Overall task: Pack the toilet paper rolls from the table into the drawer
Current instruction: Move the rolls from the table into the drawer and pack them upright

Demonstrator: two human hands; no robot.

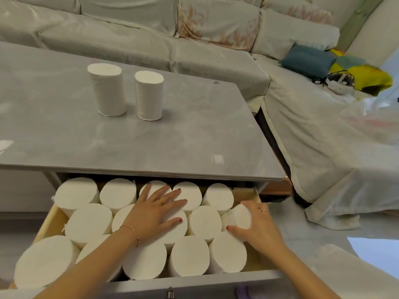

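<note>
The right hand [258,228] clasps a tilted roll [241,216] at the drawer's [50,219] right edge, lower right of frame; the left hand [154,212] lies flat, fingers spread, on packed rolls [90,223]. Two upright rolls [129,93] stand on the table [194,130], upper left

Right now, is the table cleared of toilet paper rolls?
No, two toilet paper rolls stand upright on the table, side by side.
</note>
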